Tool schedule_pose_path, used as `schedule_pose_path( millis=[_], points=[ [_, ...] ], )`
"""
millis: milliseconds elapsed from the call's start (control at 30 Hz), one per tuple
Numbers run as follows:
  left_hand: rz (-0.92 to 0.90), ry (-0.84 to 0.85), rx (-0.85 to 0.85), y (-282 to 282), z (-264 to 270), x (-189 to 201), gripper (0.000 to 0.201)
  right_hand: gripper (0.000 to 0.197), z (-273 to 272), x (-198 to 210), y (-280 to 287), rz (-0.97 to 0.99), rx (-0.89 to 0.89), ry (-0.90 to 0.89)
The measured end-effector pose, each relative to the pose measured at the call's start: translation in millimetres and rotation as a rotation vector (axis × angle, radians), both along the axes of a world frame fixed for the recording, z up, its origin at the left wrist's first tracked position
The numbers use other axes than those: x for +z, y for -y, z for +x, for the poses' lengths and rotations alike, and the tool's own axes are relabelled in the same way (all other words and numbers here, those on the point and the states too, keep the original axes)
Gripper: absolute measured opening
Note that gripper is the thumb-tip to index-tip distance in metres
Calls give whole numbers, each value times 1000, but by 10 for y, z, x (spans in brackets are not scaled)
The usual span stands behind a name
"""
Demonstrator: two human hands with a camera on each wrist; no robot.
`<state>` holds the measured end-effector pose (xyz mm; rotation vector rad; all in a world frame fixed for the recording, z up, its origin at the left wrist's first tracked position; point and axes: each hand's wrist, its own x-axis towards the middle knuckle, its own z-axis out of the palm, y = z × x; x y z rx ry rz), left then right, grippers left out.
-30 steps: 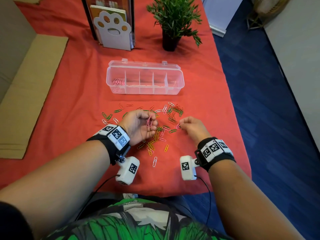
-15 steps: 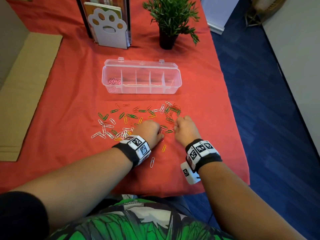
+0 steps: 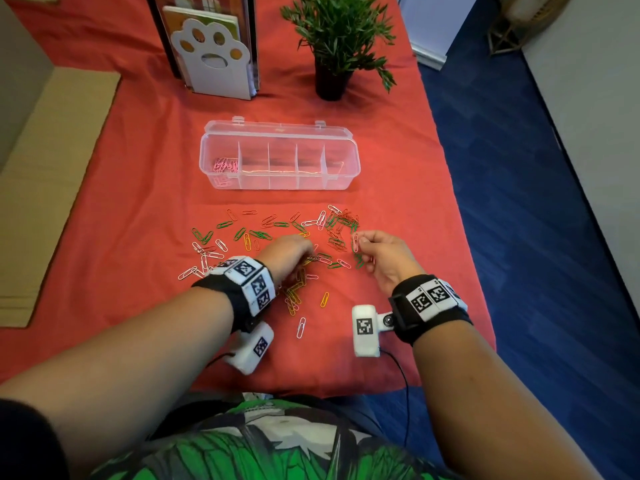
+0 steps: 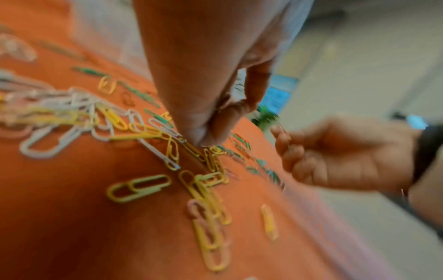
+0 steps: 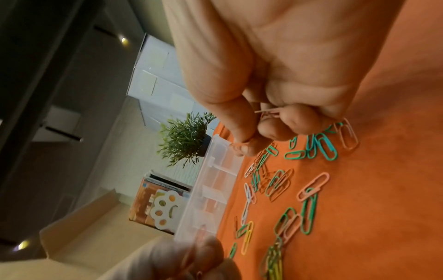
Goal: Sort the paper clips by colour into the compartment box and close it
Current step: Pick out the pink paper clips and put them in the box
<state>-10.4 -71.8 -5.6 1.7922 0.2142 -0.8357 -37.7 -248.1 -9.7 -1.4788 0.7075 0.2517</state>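
right hand [image 3: 384, 259] pinches a pink clip [image 3: 355, 242] for the box [image 3: 280, 157]; left hand [image 3: 289, 254] fingers bunch over the yellow clips [image 4: 203, 170], grasp unclear.

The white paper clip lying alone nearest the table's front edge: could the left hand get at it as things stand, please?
Probably yes: the white paper clip lies apart on bare cloth, nothing over it, close beside the left hand, which would only need to draw back from the yellow clips.
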Motion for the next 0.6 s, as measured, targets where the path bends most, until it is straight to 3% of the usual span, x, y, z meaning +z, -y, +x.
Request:
schedule_pose_path(
  millis=[67,133,233,433,500,600],
  points=[
    [-275,-221,158,-44,-16,84,19,25,7,56,-13,170,-46,-26],
    [-468,-307,165,-96,-25,171,11,23,10,115,-14,365,-94,-71],
    [-556,-339,169,-141,-21,229,18,21,15,170,-32,472,-97,-106],
    [-314,-285,161,-74,-37,153,23,27,38,130,-116,199,-26,-88],
    [-171,-140,83,-56,-55,73,18,36,36,115,-114,178,-23,-81],
    [131,223,-179,-66,-76,-40,6,40,17,107,-113,113,12,-74]
  ],
)
